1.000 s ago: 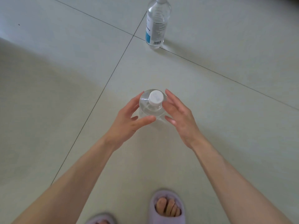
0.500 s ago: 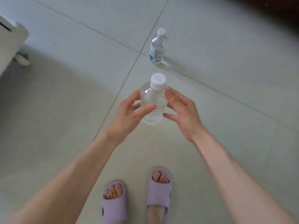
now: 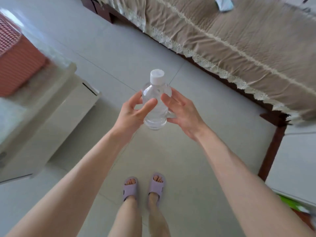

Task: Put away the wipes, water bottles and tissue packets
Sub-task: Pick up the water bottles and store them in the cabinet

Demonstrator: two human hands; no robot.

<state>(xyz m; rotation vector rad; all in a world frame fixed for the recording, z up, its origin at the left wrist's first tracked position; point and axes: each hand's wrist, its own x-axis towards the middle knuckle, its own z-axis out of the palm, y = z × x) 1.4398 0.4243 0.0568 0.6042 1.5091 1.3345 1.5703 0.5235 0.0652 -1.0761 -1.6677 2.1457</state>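
**A:** Where's the water?

**B:** The clear plastic water bottle [image 3: 156, 114] is in the air at the centre, above the pale tiled floor [image 3: 179, 168]. It is held between both hands, and its white screw cap [image 3: 157, 77] points up and away.

**A:** How does the left hand [image 3: 130, 115] grip it?

**B:** The thumb crosses the near face of the bottle and the fingers curl round the far side, so the bottle is pinched between them.

**A:** And the right hand [image 3: 184, 115]?

**B:** Its fingers lie close together, lightly bent along the bottle's right shoulder. The thumb touches the lower body, and the palm stands a little off.

**A:** What's around?

**B:** Two lilac foam slippers [image 3: 130, 189] are on the feet, near and below the bottle. Far right is a bed under a beige quilted cover with lace trim [image 3: 239, 48]. On the left a pink woven basket [image 3: 15, 65] sits on a cream-white cabinet [image 3: 56, 120], both blurred.
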